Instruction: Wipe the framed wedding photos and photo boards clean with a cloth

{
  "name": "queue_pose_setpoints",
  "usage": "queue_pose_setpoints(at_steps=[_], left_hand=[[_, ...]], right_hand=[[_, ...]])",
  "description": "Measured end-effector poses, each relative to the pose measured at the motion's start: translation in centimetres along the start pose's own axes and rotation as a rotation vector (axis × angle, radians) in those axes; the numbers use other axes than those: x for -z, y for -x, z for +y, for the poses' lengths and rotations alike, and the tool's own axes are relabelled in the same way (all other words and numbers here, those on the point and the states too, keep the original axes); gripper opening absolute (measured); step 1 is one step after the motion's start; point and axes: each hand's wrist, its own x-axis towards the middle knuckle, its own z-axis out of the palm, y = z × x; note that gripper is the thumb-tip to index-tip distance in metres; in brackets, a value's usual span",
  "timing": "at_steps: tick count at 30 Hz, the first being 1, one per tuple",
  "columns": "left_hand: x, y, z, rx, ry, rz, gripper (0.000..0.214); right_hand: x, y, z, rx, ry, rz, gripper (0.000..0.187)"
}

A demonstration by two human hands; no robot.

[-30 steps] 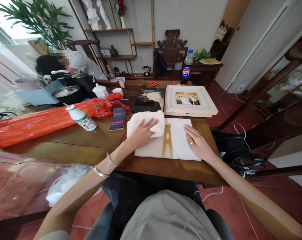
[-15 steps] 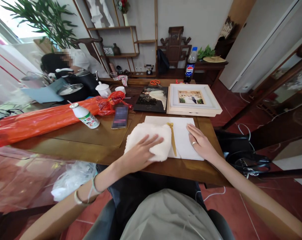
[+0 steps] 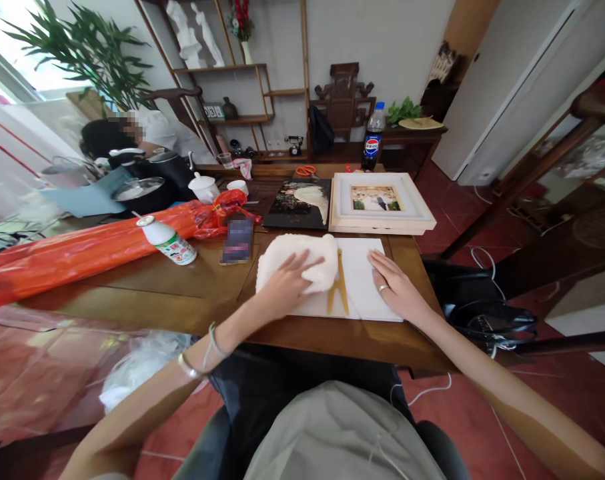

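My left hand (image 3: pixel 288 285) lies flat with its fingers spread on a white fluffy cloth (image 3: pixel 277 255). The cloth rests on the left part of a white flat panel (image 3: pixel 367 297) near the table's front edge. Beside the cloth, the panel bears a gold two-legged shape (image 3: pixel 344 293); I cannot tell what it depicts, and the cloth hides part of it. My right hand (image 3: pixel 396 288), with a ring on one finger, is laid out flat on the panel's right side, fingers extended and holding nothing.
Behind the panel are a dark photo plate (image 3: pixel 298 205) and a white framed photo (image 3: pixel 417 212). Leftward lie a phone (image 3: pixel 237 241), a white bottle (image 3: pixel 168 241) and a long red-wrapped bundle (image 3: pixel 82 252). A cola bottle (image 3: pixel 372 140) and orange-handled scissors (image 3: pixel 305 171) are farther back.
My left hand has pushed the cloth away from me over the panel, uncovering more of the gold shape and the panel's front left. My right hand stays in place on the panel.
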Motion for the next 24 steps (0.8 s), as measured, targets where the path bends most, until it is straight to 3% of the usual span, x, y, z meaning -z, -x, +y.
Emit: queue_pose_setpoints(at_steps=[3,6,8,14,17,20,24], left_hand=[[0.1,2.8,4.5,-0.073,0.066,0.045,0.016],[0.5,3.9,6.6,-0.138,0.082,0.048,0.017],[0.6,3.2,5.9,-0.112,0.077,0.023,0.018],[0.2,-2.5,-0.6,0.035,-0.010,-0.009,0.022],[0.0,-4.3,-2.5,0.055,-0.041,0.022,0.026],[0.0,-4.3,-1.9,0.034,-0.038,0.066,0.028],[0.1,-2.5,2.1,-0.069,-0.015,0.008,0.024]], right_hand=[[0.0,0.0,0.0,0.008,0.006,-0.001,0.048],[0.0,-0.1,0.0,0.008,0.021,-0.003,0.048],[0.1,-0.2,0.1,0.009,0.031,-0.009,0.048],[0.1,-0.1,0.0,0.013,0.023,-0.006,0.048],[0.1,-0.1,-0.1,-0.006,0.030,-0.012,0.048],[0.1,-0.1,0.0,-0.007,0.036,-0.020,0.048],[0.0,0.0,0.1,0.006,0.047,-0.021,0.048]])
